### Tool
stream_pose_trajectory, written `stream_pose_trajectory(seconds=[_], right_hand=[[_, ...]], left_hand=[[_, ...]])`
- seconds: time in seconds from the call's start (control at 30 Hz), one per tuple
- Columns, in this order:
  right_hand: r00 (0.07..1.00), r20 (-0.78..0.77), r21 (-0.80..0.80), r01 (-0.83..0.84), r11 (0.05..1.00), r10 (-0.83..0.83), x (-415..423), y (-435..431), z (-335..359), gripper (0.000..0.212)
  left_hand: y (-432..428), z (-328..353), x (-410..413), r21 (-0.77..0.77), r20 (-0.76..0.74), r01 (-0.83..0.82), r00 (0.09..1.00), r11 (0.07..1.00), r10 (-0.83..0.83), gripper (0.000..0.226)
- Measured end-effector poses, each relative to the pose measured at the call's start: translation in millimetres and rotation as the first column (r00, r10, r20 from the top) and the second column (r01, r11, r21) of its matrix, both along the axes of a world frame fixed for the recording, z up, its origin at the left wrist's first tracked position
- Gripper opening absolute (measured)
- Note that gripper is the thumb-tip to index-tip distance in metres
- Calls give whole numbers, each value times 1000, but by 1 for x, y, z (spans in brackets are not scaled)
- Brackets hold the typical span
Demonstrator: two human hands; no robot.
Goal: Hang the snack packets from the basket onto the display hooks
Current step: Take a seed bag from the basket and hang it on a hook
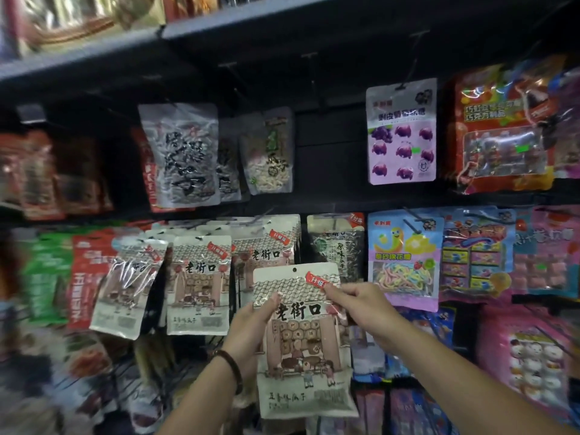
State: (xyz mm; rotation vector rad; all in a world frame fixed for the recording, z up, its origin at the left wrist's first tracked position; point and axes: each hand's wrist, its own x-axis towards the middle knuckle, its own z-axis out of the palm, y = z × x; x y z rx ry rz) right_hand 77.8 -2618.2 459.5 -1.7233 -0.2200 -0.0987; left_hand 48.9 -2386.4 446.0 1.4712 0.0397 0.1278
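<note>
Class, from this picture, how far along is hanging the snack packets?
Done: matching beige packets hang on hooks. In hand: the left hand and right hand hold one more packet, not yet hooked. Left: hooking it; the basket is unseen, so the rest is unknown.

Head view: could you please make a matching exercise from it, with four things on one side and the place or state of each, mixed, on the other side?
Things
1. beige packet
2. purple packet
3. left hand
4. right hand

Places or states
A. hangs in the upper row, right of centre
B. held in front of the lower row, not yet hung
C. pinches the red-labelled top corner
D. grips the left edge

Pairs: 1-B, 2-A, 3-D, 4-C
</note>
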Motion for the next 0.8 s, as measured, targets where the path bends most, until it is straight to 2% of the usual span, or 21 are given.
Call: stream_pose_trajectory(seconds=[0.17,0.4,0.57,0.67,0.8], right_hand=[[998,49,-30,39,999,-37,29,42,8,33],[992,52,-26,119,992,-118,66,98,19,45],[988,34,-14,154,988,-153,89,121,33,40],[987,33,3,158,987,-158,105,125,40,41],[983,53,-10,174,985,-173,117,125,48,38]], left_hand=[[32,15,24,103,11,-47,999,994,46,95],[80,24,83,90,67,-187,981,978,181,118],[94,45,98,109,113,-269,960,957,257,89],[98,50,113,159,155,-274,956,949,250,88],[98,53,127,135,153,-269,957,954,248,88]])
